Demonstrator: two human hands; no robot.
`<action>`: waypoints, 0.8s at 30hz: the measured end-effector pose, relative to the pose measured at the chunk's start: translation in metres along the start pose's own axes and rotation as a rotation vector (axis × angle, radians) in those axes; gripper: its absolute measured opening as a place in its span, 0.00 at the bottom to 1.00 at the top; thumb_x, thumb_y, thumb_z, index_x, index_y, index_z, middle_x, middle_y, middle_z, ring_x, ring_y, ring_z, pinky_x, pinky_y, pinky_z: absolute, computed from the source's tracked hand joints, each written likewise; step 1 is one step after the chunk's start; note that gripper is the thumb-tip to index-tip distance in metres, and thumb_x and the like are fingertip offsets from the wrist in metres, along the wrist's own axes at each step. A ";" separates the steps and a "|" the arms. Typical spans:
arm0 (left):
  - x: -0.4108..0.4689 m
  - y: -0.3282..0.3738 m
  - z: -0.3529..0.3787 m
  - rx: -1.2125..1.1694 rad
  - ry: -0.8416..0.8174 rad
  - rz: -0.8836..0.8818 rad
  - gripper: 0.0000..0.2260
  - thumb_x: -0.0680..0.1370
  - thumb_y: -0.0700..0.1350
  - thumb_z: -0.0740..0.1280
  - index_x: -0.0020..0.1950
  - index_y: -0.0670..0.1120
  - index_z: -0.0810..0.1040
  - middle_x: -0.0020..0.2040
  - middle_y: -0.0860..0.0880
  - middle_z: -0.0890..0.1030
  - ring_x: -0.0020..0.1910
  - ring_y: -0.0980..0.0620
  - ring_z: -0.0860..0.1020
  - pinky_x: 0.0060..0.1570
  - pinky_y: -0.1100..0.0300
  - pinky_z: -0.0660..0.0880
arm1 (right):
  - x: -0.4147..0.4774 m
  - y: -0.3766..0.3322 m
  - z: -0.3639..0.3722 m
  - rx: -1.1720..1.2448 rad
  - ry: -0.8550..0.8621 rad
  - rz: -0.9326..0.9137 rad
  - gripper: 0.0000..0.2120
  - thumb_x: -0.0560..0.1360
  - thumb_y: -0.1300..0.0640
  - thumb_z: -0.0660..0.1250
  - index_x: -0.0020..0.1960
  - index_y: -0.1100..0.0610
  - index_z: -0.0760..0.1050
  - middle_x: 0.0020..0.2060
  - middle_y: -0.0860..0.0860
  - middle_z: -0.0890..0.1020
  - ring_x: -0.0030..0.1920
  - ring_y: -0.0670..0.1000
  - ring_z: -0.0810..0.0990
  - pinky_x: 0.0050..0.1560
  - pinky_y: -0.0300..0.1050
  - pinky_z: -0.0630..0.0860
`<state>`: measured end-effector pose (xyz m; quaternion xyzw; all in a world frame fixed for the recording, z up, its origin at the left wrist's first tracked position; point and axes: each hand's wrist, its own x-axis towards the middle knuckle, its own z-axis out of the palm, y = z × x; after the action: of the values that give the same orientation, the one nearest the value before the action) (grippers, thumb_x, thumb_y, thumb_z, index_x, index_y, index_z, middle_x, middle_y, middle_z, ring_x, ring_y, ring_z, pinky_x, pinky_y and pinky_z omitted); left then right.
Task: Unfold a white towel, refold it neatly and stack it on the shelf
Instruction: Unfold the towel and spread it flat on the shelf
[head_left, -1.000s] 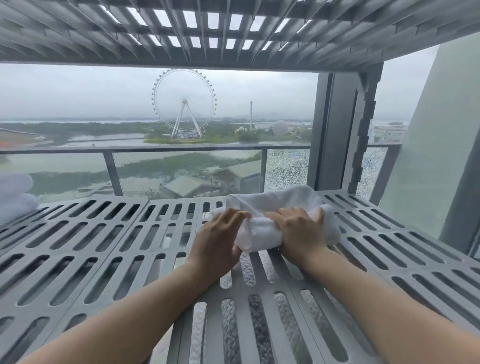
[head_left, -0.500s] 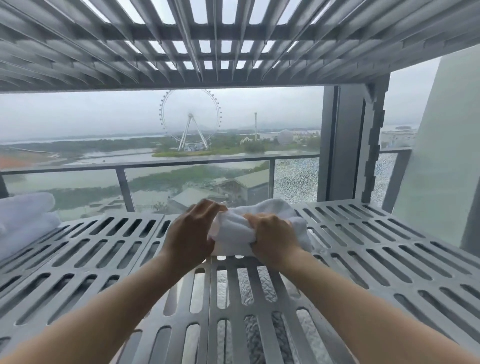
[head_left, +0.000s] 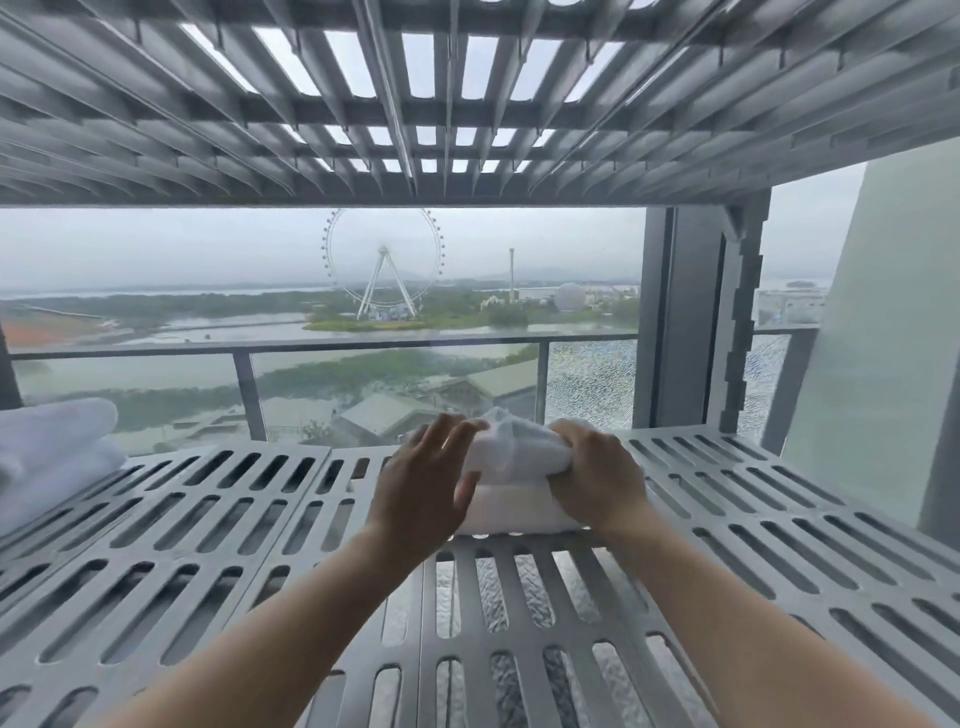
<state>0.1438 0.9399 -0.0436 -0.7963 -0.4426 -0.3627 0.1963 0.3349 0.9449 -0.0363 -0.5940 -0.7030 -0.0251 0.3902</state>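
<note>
Bare hands (head_left: 426, 483); forearms (head_left: 311, 613) seemingly bare.

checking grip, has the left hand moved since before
Yes. The left hand has opened, fingers straight at the left of the folded white towel; against the grey slotted shelf it barely shifted.

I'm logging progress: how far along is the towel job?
Done: folded white towels lie at the left end of the grey slatted shelf. In hand: the right hand grips a bundled white towel; the left hand rests against it. Left: refolding it neatly and stacking it.
</note>
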 end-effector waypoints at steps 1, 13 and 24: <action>0.002 -0.001 0.000 0.002 0.010 0.001 0.22 0.71 0.41 0.70 0.64 0.46 0.71 0.58 0.46 0.75 0.52 0.45 0.77 0.42 0.49 0.79 | 0.005 0.002 -0.004 0.038 0.065 0.037 0.13 0.67 0.62 0.61 0.49 0.51 0.76 0.37 0.52 0.80 0.40 0.58 0.79 0.35 0.43 0.68; 0.028 0.040 0.055 0.023 -0.364 0.053 0.21 0.76 0.51 0.64 0.68 0.53 0.64 0.67 0.53 0.67 0.64 0.51 0.68 0.53 0.52 0.75 | 0.014 0.044 -0.016 -0.556 0.215 -0.019 0.51 0.70 0.69 0.66 0.73 0.48 0.31 0.76 0.54 0.49 0.71 0.60 0.62 0.60 0.56 0.71; 0.031 0.038 0.069 -0.022 -0.530 0.117 0.16 0.72 0.50 0.68 0.60 0.53 0.75 0.57 0.51 0.77 0.55 0.49 0.78 0.54 0.57 0.74 | 0.018 0.059 -0.001 -0.628 -0.038 -0.230 0.24 0.76 0.62 0.48 0.70 0.48 0.60 0.74 0.55 0.57 0.69 0.59 0.61 0.61 0.57 0.66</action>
<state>0.2150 0.9810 -0.0658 -0.8897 -0.4279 -0.1344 0.0853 0.3860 0.9761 -0.0503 -0.6024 -0.7306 -0.2734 0.1693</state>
